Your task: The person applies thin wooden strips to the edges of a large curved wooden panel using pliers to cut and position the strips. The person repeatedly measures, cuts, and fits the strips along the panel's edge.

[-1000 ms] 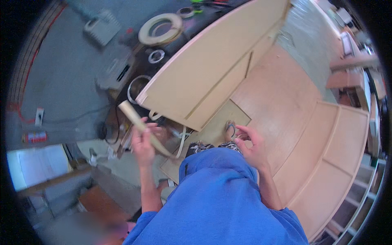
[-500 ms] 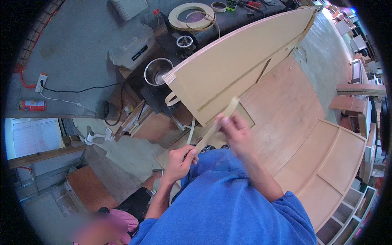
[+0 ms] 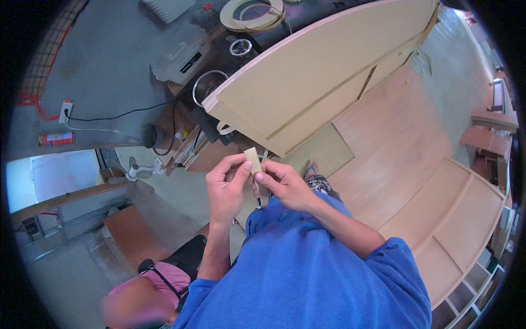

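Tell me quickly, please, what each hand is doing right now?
Left hand: closed, pinching the pale strip at its end.
Right hand: closed, pinching the same strip from the other side.

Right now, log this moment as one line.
left hand: pinching thin pale wooden strip | right hand: gripping same strip | behind: pale plywood cabinet panel | gaze: down at hands

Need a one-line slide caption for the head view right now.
Both hands, left hand and right hand, pinch a pale edge-banding strip in front of a light plywood cabinet panel.
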Demonstrator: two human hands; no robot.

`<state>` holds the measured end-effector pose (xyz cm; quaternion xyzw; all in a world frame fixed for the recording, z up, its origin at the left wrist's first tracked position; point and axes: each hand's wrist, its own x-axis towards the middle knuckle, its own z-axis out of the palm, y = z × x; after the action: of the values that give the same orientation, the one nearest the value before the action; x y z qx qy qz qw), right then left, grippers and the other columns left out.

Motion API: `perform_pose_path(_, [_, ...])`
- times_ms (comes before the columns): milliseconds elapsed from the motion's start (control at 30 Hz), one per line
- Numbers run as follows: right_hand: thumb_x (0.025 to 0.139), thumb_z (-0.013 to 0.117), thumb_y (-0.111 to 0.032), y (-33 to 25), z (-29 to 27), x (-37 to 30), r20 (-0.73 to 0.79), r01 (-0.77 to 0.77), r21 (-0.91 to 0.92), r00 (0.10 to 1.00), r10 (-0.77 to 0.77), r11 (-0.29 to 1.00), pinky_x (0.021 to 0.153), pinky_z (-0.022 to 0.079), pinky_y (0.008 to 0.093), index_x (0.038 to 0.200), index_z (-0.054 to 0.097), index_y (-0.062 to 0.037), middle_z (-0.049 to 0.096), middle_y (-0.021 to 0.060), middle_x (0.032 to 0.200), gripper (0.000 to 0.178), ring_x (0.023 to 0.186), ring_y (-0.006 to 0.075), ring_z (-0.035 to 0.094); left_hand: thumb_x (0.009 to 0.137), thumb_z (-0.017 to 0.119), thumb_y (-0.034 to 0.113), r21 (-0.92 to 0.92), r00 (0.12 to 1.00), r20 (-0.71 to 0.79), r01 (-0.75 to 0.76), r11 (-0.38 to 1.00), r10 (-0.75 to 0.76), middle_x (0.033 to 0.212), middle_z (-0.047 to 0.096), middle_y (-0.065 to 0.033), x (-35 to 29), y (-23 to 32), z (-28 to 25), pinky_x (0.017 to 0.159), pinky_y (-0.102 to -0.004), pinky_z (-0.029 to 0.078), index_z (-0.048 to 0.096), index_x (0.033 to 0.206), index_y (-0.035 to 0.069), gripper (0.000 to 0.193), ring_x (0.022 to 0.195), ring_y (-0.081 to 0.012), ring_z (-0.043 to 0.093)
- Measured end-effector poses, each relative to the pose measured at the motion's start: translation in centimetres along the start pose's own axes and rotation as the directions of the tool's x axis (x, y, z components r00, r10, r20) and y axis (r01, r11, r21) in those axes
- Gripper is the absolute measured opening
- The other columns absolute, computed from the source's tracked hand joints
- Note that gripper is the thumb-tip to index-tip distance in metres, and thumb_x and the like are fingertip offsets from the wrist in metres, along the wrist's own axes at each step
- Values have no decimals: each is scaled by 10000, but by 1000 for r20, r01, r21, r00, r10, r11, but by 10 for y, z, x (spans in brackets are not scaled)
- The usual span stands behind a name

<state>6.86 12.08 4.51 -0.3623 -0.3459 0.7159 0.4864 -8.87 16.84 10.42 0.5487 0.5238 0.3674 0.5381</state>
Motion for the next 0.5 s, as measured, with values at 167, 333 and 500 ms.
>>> perform_pose_path(167, [1085,588,-242,18,-34,-10,109,-8,-126,994,21,992,695,489,302,1049,634,-10,625,0,812,239,767,90,558,982,682,25,148,937,-325,-83,986,128,988,713,-29,14,11,10,776,-241,521,708,1171,-15,195,878,-84,645])
perform_pose_path(333, [1084,587,-245,63,-75,-28,271,36,-153,963,6,988,751,531,319,1089,659,-12,676,18,856,243,831,110,637,973,689,26,76,935,-341,-81,994,103,1023,713,-42,38,56,-8,819,-250,532,707,1186,-10,216,912,-96,654])
perform_pose_path(500, [1030,664,-288,79,-115,-16,-26,-78,-248,997,74,966,737,507,339,1135,697,-58,669,31,847,255,809,128,620,952,725,33,386,979,-205,88,918,-8,1021,749,-77,43,73,-7,813,-257,555,711,1140,-35,200,870,-109,685])
